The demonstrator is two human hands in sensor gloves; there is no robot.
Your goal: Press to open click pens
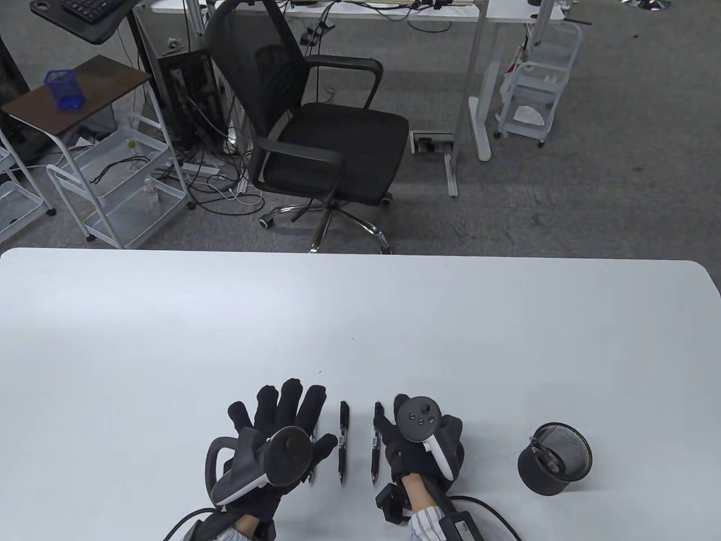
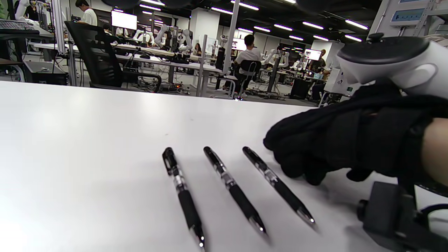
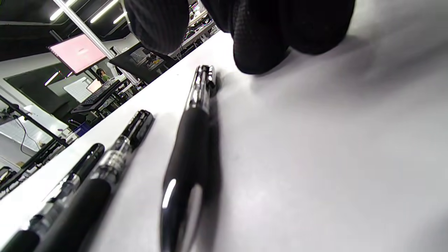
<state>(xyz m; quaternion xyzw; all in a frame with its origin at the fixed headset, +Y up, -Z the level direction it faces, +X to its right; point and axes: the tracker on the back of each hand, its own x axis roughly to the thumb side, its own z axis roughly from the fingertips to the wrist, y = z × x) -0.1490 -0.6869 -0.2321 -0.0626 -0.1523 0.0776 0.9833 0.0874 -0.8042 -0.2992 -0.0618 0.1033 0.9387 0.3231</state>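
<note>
Three black click pens are seen lying side by side on the white worktop (image 1: 169, 338), near its front edge and between the two gloved hands. Each is slim, with a dark rubber grip, a clear section in the barrel, a black clip and a silver tip. In the table view the left pen (image 1: 311, 451) is largely hidden under the left hand (image 1: 276, 434), the middle pen (image 1: 342, 442) lies in the gap, and the right pen (image 1: 375, 442) lies just beside the right hand (image 1: 419, 445). In the left wrist view all three are shown plainly: left pen (image 2: 182, 196), middle pen (image 2: 233, 189), right pen (image 2: 278, 183). The pens are laid roughly parallel, slightly apart from one another, their long axes running from the near edge toward the far edge, with the silver tips pointed back toward the person and the clip and button ends pointed away. The fingers of the left hand are spread flat, palm down, over the worktop; nothing is seen to be held by them. The fingers (image 3: 257, 38) of the right hand are curled downward, their tips resting on the worktop just beside the button end of the right pen (image 3: 190, 140); whether that pen is touched cannot be told. A black mesh cup (image 1: 555, 457) is seen well to the right.
</note>
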